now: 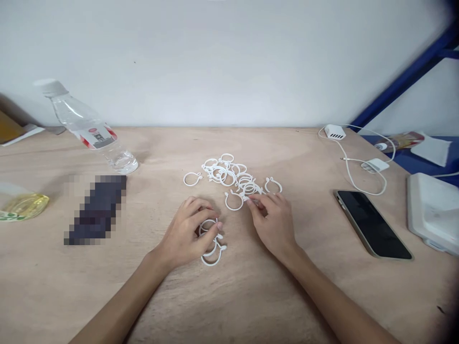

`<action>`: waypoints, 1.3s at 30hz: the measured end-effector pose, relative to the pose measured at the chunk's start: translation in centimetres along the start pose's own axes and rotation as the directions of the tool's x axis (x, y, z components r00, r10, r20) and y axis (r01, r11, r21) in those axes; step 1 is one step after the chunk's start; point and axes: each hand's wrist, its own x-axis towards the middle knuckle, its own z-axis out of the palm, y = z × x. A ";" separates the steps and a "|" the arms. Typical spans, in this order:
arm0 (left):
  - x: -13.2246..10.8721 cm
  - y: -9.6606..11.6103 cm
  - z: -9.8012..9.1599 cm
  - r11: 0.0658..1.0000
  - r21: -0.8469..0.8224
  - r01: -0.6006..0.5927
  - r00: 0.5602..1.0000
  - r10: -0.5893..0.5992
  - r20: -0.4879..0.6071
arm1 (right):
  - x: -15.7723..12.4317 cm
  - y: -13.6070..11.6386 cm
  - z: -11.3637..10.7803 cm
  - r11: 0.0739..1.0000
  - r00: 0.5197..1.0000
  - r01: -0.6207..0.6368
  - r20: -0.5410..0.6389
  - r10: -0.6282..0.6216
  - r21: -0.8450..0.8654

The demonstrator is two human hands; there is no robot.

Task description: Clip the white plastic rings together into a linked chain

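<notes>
A loose pile of white plastic curtain rings [225, 177], with small knobs at their open ends, lies mid-table. My left hand [190, 231] is curled with thumb and fingers closed around a few more white rings [211, 260], which overlap and hang down below the thumb. At the near right edge of the pile, my right hand [274, 217] pinches a white ring, mostly hidden by the fingertips. Just left of those fingers is an open ring [234, 201]. One ring [192, 179] lies apart at the left and another [274, 186] at the right.
A clear water bottle [96, 134] stands at the left, near a blurred dark item [96, 210] and a container of yellow liquid [25, 208]. On the right are a phone [373, 224], a white charger with cable [335, 132] and a white plastic box [432, 210]. A wall closes the back.
</notes>
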 end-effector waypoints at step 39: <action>0.1 2.4 -0.5 0.688 -0.525 0.501 0.866 -0.387 0.317 | -2.1 -4.4 -1.2 0.601 0.976 -0.154 0.217 -0.032 0.784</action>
